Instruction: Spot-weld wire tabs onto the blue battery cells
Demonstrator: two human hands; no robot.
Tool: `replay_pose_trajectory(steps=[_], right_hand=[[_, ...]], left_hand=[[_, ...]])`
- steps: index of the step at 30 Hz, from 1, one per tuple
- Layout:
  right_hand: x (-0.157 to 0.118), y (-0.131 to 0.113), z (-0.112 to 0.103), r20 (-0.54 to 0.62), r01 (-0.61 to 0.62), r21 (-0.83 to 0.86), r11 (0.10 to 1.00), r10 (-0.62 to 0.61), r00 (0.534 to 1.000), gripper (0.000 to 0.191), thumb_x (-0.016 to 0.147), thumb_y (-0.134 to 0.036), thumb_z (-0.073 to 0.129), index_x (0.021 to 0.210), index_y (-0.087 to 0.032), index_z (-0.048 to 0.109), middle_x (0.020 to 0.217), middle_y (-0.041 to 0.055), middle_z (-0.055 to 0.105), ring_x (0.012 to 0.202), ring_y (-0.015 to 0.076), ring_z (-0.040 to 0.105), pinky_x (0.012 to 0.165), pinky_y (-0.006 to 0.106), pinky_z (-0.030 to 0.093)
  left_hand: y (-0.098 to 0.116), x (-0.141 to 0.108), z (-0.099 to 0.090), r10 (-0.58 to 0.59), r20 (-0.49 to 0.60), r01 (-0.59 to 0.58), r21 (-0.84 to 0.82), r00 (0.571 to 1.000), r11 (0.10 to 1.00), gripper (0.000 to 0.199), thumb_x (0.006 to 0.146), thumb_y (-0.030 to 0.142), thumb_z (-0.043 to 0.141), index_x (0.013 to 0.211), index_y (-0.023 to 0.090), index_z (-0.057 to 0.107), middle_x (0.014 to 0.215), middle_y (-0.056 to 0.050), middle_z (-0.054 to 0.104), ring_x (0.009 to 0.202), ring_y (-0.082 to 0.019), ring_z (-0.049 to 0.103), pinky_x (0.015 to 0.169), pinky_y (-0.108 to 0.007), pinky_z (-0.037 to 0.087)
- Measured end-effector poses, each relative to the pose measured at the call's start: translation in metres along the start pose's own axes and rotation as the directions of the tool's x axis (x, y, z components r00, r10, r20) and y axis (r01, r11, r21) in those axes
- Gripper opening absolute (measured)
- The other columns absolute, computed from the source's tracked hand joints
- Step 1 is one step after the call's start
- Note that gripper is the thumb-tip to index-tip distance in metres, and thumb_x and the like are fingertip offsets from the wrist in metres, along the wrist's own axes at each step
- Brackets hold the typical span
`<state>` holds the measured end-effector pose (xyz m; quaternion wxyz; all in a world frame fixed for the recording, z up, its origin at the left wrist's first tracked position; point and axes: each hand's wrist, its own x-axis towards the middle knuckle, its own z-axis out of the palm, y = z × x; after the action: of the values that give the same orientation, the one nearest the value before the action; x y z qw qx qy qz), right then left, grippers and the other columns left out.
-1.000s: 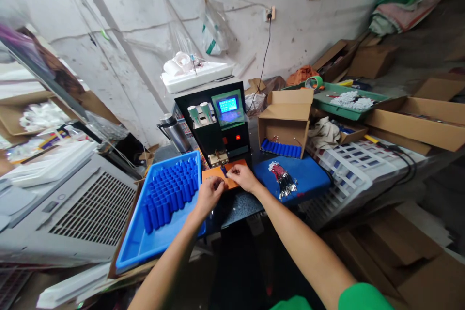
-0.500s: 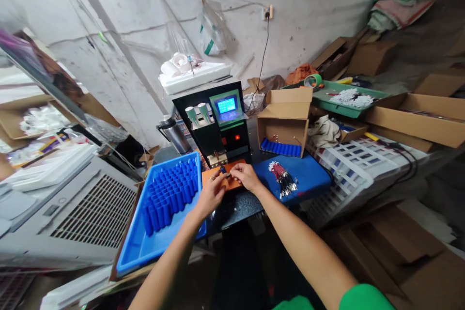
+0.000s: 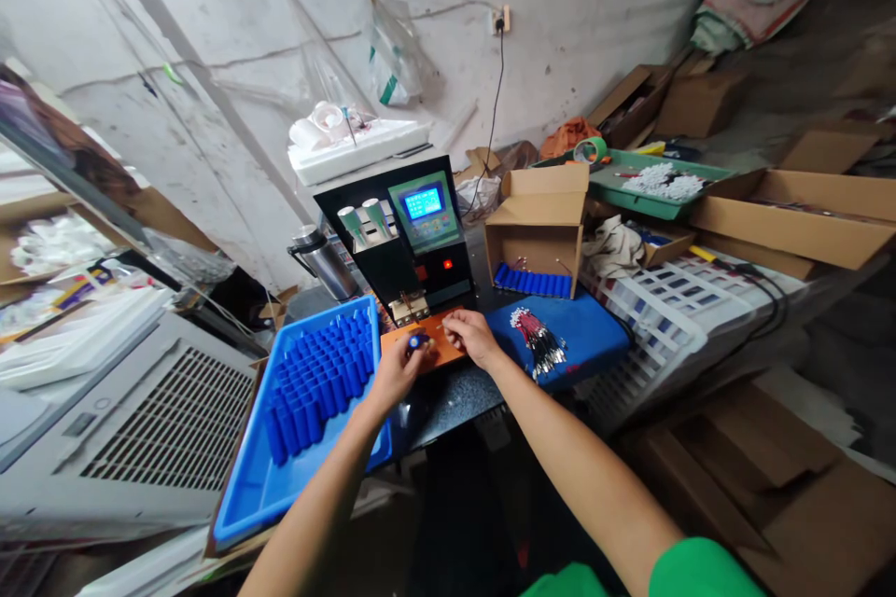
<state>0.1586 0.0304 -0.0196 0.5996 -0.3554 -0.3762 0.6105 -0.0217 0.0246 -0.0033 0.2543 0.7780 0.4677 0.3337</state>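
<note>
My left hand [image 3: 396, 375] is closed around a blue cylindrical battery cell [image 3: 417, 341], its end turned toward me, over an orange board [image 3: 442, 353]. Close by on the right, my right hand [image 3: 471, 337] is pinched, fingertips together above the same board; whatever it holds is too small to make out. Just behind both hands stands a black spot welder [image 3: 382, 275] with a lit blue screen [image 3: 425, 203] and electrode arms [image 3: 409, 308] low at its front. To the right, a bundle of red and black wires with white connectors [image 3: 538, 340] lies on a blue pad [image 3: 595, 336].
A blue tray [image 3: 238, 485] at left holds many upright blue cells [image 3: 318, 382]. An open cardboard box [image 3: 536, 215] behind the pad contains a row of blue cells [image 3: 533, 281]. A steel jug [image 3: 326, 263] stands left of the welder; a white crate [image 3: 658, 317] is at right.
My left hand has tilted the cell so its end faces me and drawn it away from my right hand. The whole view has shifted slightly.
</note>
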Motion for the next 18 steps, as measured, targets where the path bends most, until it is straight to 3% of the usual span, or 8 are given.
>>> replay_pose_trajectory(steps=[7, 11, 18], right_hand=[[0.0, -0.001, 0.003, -0.02, 0.009, -0.034, 0.999, -0.009, 1.0, 0.022, 0.066, -0.037, 0.068, 0.066, -0.017, 0.058, 0.058, -0.0029, 0.055, 0.047, 0.0068, 0.045, 0.042, 0.018, 0.03], [0.001, 0.0, 0.003, -0.034, 0.022, -0.057, 0.998, -0.024, 0.999, 0.024, 0.066, -0.039, 0.068, 0.065, -0.017, 0.057, 0.057, -0.0029, 0.055, 0.047, 0.0073, 0.046, 0.042, 0.018, 0.03], [0.007, 0.009, 0.005, -0.104, 0.034, -0.132, 0.991, -0.048, 0.993, 0.023, 0.066, -0.039, 0.067, 0.067, -0.018, 0.059, 0.056, -0.0027, 0.056, 0.048, 0.0085, 0.049, 0.043, 0.018, 0.032]], left_hand=[[-0.005, 0.022, 0.0, -0.039, 0.064, 0.041, -0.042, 0.997, 0.998, 0.027, 0.086, 0.043, 0.052, 0.081, 0.018, 0.061, 0.077, -0.003, 0.067, 0.076, -0.019, 0.063, 0.073, -0.031, 0.051], [-0.009, 0.025, 0.006, -0.036, 0.031, 0.037, -0.024, 0.999, 0.999, 0.026, 0.086, 0.042, 0.053, 0.085, 0.018, 0.062, 0.078, -0.003, 0.066, 0.076, -0.019, 0.061, 0.074, -0.032, 0.05], [-0.015, 0.017, 0.016, -0.074, -0.024, 0.07, -0.147, 0.997, 0.987, 0.026, 0.084, 0.04, 0.058, 0.093, 0.017, 0.063, 0.084, -0.003, 0.069, 0.079, -0.02, 0.064, 0.075, -0.032, 0.051]])
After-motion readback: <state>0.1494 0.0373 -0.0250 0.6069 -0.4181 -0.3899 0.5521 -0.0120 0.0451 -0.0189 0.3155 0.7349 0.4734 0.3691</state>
